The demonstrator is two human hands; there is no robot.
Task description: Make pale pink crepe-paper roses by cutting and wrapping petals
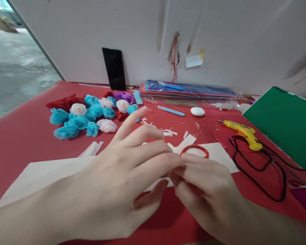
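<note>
My left hand (127, 170) reaches across the middle, its index finger raised and its thumb apart from the other fingers. Its fingertips meet my right hand (209, 183), whose thumb and fingers are pinched together. Whatever lies in that pinch is hidden. Just behind the fingertips shows a red loop (206, 151), like a scissors handle; the rest is covered. A white strip (185, 144) sticks out behind the hands. Beneath them lies white paper, with a left part (51, 173) and a right part (220, 154) showing.
Blue, white, red and purple crepe flowers (80, 122) cluster at the left. A phone (114, 69) leans on the wall. Behind are a light-blue pen (170, 111), a white oval object (197, 111) and paper scraps. A yellow glue gun (244, 132) with black cord and a green board (283, 126) are right.
</note>
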